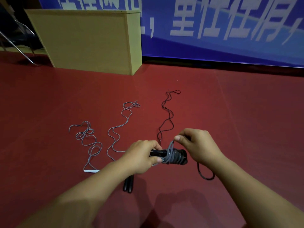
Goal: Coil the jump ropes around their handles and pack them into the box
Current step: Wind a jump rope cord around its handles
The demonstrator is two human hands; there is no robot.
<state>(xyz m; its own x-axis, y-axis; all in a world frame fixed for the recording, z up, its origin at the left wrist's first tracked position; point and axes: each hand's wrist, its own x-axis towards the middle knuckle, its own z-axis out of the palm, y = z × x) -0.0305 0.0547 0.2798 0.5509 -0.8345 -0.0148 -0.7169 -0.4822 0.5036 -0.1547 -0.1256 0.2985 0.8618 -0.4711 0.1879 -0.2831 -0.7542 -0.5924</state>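
Observation:
My left hand [142, 155] grips a pair of black handles [171, 155] held level above the red floor. Grey rope [172, 156] is wound in several turns around them. My right hand [196, 143] pinches the loose end of that rope just above the coil. On the floor lie a grey rope with a white handle [91, 170], another grey rope [120, 129] and a black rope [167, 116]. Two black handles [129, 184] lie below my left wrist. A dark rope loop [205, 174] shows under my right forearm.
A pale wooden cabinet [92, 40] stands at the back left on the red floor [246, 112]. A blue banner with white characters [222, 27] covers the wall behind. Metal chair legs [16, 45] show at the far left. No box is in view.

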